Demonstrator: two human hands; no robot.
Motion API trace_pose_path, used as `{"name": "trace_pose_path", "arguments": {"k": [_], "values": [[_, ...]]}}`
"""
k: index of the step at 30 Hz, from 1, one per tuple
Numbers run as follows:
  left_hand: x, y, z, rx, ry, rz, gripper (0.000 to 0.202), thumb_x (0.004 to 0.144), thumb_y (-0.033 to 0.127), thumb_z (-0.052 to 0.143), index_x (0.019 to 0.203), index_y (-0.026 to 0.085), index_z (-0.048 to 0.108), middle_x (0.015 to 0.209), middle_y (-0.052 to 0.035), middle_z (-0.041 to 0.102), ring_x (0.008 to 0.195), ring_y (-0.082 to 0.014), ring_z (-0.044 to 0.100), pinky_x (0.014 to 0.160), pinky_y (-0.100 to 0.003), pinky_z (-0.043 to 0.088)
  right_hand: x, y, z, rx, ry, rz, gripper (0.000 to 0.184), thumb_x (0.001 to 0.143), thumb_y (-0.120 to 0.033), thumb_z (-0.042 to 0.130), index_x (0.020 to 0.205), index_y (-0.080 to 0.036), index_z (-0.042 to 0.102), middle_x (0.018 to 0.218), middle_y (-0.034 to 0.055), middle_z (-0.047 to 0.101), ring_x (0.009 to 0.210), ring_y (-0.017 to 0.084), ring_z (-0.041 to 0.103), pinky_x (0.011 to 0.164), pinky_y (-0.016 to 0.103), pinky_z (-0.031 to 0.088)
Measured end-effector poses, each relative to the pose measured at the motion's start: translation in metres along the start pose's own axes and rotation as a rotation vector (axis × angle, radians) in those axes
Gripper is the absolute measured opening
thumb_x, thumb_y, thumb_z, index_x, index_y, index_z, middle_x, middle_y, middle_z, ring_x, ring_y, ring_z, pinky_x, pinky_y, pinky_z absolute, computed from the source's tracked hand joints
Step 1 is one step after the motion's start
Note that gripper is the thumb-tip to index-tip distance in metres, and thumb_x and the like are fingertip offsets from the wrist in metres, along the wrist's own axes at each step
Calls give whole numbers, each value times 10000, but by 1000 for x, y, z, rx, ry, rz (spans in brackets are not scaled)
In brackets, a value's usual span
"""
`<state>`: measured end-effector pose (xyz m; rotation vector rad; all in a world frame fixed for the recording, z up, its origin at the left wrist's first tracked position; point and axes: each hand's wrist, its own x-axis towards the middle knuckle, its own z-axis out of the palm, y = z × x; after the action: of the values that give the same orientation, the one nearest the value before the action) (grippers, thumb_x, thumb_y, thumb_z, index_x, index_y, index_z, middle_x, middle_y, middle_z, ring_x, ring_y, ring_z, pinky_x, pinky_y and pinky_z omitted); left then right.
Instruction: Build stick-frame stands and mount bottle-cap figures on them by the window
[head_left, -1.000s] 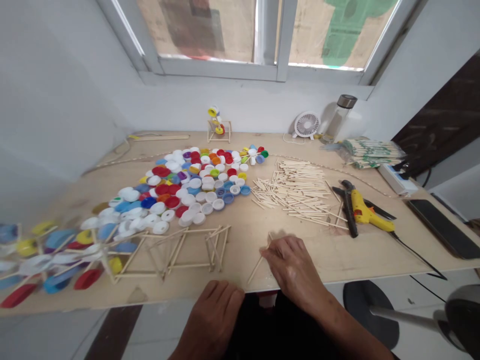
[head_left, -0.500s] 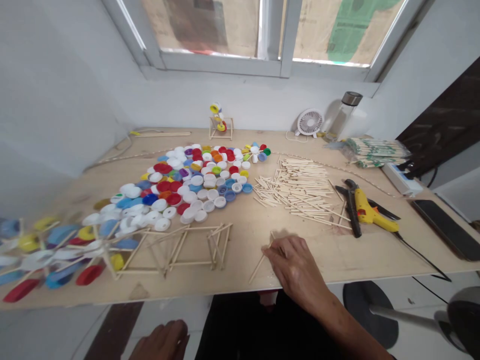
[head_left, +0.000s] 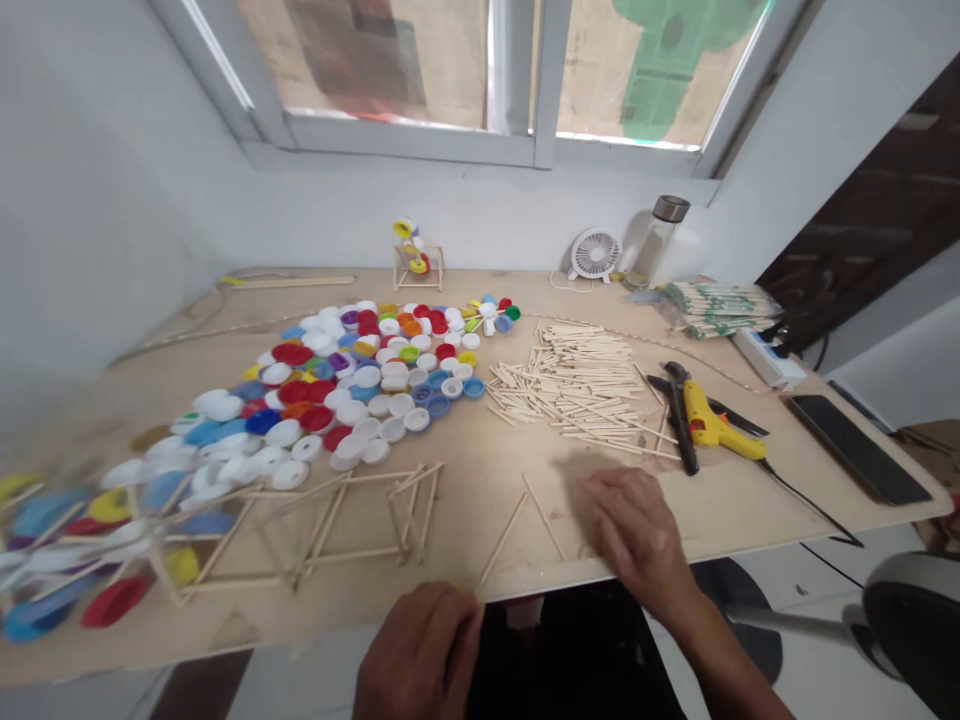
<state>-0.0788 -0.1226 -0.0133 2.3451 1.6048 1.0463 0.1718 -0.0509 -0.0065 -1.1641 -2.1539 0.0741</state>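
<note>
My right hand lies palm down near the front edge of the wooden table, fingers stretched out and blurred, holding nothing. Just left of it two loose wooden sticks lie in a V shape. My left hand is below the table's front edge, fingers curled, and what it holds, if anything, is hidden. A frame of glued sticks lies to the left of the loose sticks.
A spread of coloured bottle caps covers the middle left. A pile of sticks lies at the centre right, with pliers and a yellow glue gun beside it. A phone, a small fan and a bottle stand farther right.
My right hand has let go of the sticks and slid to the right. My left hand dropped out of sight, then came back up to the table's front edge.
</note>
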Motion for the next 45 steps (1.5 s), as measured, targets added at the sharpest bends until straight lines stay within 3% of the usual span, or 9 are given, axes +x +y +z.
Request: {"name": "trace_pose_path", "arguments": {"k": [4,10,18,28,34,38,41,43,45], "values": [[13,2,11,46,40,6,123,882,167,446,834,202,553,739,-14,603,713,-154,578,698,-292,453,-11,51,-31,-290,102,91,314,867,-161,474,1149,-206,604,1017,103,630,934,241,576,802,402,443],[22,1,21,144,-18,42,109,871,172,470,889,188,577,762,-18,600,726,-174,554,697,-315,413,-29,114,-68,-672,193,200,252,865,-264,483,1016,-171,662,990,117,663,857,248,583,752,380,443],[27,2,33,198,-5,-16,146,876,136,460,885,173,601,719,-23,578,721,-190,509,705,-335,373,-29,136,-74,-759,-9,340,390,841,-305,464,1182,-149,572,1161,133,612,946,302,571,756,416,449],[35,1,37,263,1,-16,161,862,152,490,921,176,637,709,-21,603,703,-180,531,694,-326,374,-16,161,-76,-702,-143,320,427,776,-284,502,1173,-133,547,1177,157,589,988,315,566,781,425,457],[40,2,39,277,49,-2,183,864,147,477,925,166,649,681,-20,597,671,-175,521,678,-320,369,-10,167,-79,-659,-185,307,366,743,-340,534,1053,-148,555,1076,145,625,938,303,584,756,402,452],[41,3,40,277,53,-14,201,859,141,482,958,169,655,674,-20,592,669,-181,517,665,-328,361,-9,156,-79,-602,-63,464,272,766,-366,503,947,-175,572,924,124,644,819,290,599,660,371,444],[41,2,41,282,51,-9,226,851,130,485,990,178,656,676,-17,587,669,-180,519,665,-333,362,-11,135,-78,-373,70,632,258,783,-396,511,931,-192,569,790,77,637,691,252,593,571,334,433],[41,2,41,286,44,-6,236,843,124,488,998,177,657,675,-15,581,665,-176,520,663,-333,365,-13,114,-73,-108,120,638,294,777,-434,555,940,-189,565,770,58,632,665,229,593,568,320,455],[41,1,41,290,37,-2,239,839,125,490,1002,172,658,671,-14,573,659,-175,518,656,-334,366,-14,87,-65,32,74,599,309,792,-466,555,944,-197,565,791,45,641,682,213,614,581,298,490]]}}
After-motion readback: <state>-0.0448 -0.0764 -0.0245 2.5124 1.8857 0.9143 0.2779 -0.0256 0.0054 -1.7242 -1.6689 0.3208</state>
